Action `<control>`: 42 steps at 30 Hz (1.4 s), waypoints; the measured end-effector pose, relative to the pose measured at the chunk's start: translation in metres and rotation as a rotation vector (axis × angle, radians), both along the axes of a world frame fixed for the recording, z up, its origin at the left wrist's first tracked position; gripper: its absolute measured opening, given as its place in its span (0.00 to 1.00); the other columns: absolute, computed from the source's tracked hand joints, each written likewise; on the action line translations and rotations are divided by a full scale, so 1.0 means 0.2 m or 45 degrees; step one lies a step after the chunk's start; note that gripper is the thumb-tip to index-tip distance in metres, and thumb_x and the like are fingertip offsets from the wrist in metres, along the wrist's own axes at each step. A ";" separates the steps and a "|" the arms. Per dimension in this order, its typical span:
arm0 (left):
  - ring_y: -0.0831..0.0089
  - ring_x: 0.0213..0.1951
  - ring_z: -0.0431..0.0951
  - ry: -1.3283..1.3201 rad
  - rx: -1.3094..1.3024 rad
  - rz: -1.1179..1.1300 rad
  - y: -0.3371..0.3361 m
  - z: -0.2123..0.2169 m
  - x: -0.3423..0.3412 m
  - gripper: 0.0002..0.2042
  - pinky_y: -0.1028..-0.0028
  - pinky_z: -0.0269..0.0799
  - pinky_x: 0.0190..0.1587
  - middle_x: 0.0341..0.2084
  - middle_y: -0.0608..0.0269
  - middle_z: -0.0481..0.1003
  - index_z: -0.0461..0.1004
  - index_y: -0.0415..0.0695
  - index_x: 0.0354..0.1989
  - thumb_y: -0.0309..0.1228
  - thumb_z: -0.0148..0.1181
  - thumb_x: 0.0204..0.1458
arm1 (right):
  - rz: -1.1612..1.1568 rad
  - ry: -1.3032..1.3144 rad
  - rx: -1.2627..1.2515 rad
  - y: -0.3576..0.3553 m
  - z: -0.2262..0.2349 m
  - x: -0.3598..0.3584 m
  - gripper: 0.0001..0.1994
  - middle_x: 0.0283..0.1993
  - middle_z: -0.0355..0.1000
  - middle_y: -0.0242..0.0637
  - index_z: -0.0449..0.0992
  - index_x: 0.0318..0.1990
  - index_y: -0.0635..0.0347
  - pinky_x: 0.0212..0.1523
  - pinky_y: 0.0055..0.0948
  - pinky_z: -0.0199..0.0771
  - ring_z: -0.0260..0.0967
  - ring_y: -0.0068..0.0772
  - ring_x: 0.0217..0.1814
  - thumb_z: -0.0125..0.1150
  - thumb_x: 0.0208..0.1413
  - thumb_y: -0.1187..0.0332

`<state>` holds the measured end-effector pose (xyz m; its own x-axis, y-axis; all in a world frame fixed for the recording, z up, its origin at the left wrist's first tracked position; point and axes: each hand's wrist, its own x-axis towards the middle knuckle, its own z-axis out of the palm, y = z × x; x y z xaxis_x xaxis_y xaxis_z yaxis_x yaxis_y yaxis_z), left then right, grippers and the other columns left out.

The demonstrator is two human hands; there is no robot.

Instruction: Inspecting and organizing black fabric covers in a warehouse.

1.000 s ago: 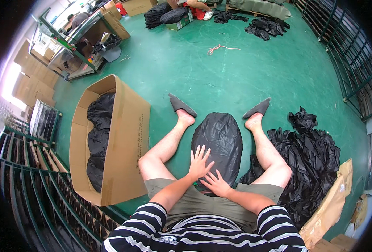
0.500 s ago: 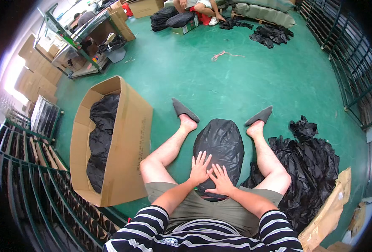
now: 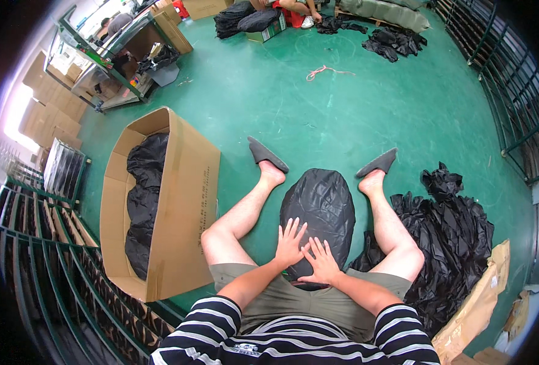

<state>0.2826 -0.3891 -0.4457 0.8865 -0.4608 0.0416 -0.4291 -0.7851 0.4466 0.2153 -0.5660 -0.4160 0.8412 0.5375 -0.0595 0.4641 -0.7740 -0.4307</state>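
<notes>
**Black bundle (image 3: pixel 323 198): press evenly**

Left hand (image 3: pixel 290 248), right hand (image 3: pixel 321 264) on its near half, fingers spread, pinching nothing. Sits on green floor (image 3: pixel 245 109), well in from floor's right edge. I'd use flat palms; looks thin-skinned.

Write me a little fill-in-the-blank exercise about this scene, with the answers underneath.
The left hand and right hand rest on an oval bundle whose colour is ____.
The open cardboard box stands nearer the ____ hand.
The floor is coloured ____.
The shirt is black with white ____.

Missing words: black; left; green; stripes.
</notes>
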 end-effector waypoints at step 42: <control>0.48 0.71 0.43 0.045 -0.086 0.247 -0.01 -0.06 -0.05 0.28 0.44 0.46 0.67 0.71 0.47 0.44 0.53 0.48 0.70 0.39 0.48 0.62 | -0.076 0.041 -0.062 0.04 -0.03 -0.11 0.53 0.74 0.40 0.57 0.53 0.70 0.57 0.70 0.64 0.33 0.32 0.56 0.77 0.66 0.39 0.37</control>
